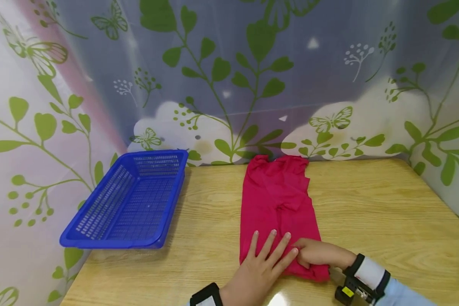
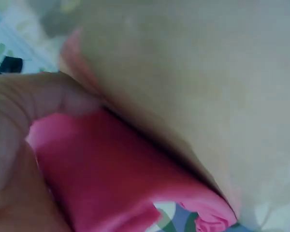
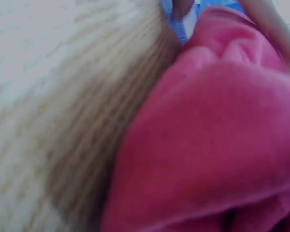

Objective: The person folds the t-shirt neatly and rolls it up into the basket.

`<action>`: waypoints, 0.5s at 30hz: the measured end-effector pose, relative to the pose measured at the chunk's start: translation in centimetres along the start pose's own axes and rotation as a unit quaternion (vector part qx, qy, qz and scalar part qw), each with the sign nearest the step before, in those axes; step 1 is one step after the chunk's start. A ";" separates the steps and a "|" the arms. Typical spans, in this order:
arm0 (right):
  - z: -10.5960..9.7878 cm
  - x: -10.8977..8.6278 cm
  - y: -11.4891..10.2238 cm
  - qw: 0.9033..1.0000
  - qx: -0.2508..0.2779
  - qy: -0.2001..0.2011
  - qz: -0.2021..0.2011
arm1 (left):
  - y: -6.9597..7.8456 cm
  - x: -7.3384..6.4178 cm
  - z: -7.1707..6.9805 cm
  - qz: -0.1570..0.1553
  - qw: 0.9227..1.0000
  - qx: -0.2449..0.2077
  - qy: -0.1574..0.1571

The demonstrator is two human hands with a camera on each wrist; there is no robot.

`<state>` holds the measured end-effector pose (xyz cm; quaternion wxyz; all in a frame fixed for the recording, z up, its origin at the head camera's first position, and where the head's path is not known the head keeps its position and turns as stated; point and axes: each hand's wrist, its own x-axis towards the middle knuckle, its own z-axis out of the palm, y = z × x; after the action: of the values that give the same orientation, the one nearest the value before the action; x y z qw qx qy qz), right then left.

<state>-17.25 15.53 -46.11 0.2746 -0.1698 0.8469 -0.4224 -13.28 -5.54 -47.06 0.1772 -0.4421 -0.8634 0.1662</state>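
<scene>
A bright pink shirt, folded into a long narrow shape, lies on the table with its bunched end toward the back. My left hand rests on its near part, fingers straight and spread. In the left wrist view, the thumb touches the side of the pink cloth. Close beside the left fingertips, my right hand has curled fingers and pinches the shirt near its front right corner. The right wrist view is mostly filled by the shirt's rounded fold, with those gripping fingers out of sight.
A blue plastic basket with mesh sides stands to the left on the wooden table, nothing in it. Patterned cloth with leaves and butterflies hangs behind the table and along both sides. Wrist cameras sit on both wrists.
</scene>
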 end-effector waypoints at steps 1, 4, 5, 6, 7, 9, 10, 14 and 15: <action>0.0 -0.1 0.0 1.000 -0.003 0.001 0.012 | -0.1 0.2 0.2 -0.010 1.000 0.004 -0.012; 0.0 -0.3 0.0 1.000 -0.011 -0.001 0.024 | -0.3 0.6 0.5 -0.030 0.998 0.032 -0.040; 0.0 -0.4 0.0 1.000 -0.016 -0.004 0.020 | -0.3 0.7 0.6 -0.033 0.998 0.040 -0.043; 0.0 -0.5 0.0 1.000 -0.022 -0.007 0.015 | -0.3 0.8 0.7 -0.034 0.997 0.047 -0.044; 0.0 -0.5 -0.1 0.999 -0.028 -0.011 0.010 | -0.3 0.9 0.8 -0.036 0.997 0.049 -0.039; -0.1 -0.7 -0.4 0.998 -0.053 -0.013 0.008 | -0.3 1.2 1.1 -0.038 0.998 0.045 -0.026; -0.1 -0.9 -0.6 0.997 -0.073 -0.005 0.014 | -0.4 1.4 1.2 -0.040 0.998 0.034 -0.023; 0.1 -1.9 -1.9 0.981 -0.182 0.057 0.040 | -1.2 2.3 1.5 -0.054 0.996 -0.062 -0.030; 0.2 -2.2 -2.2 0.973 -0.212 0.079 0.037 | -1.5 2.5 1.5 -0.059 0.993 -0.093 -0.042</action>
<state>-15.29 15.23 -43.68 0.1795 -0.1589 0.9419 -0.2353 -16.38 -4.49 -47.33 0.1083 -0.3977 -0.9063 0.0931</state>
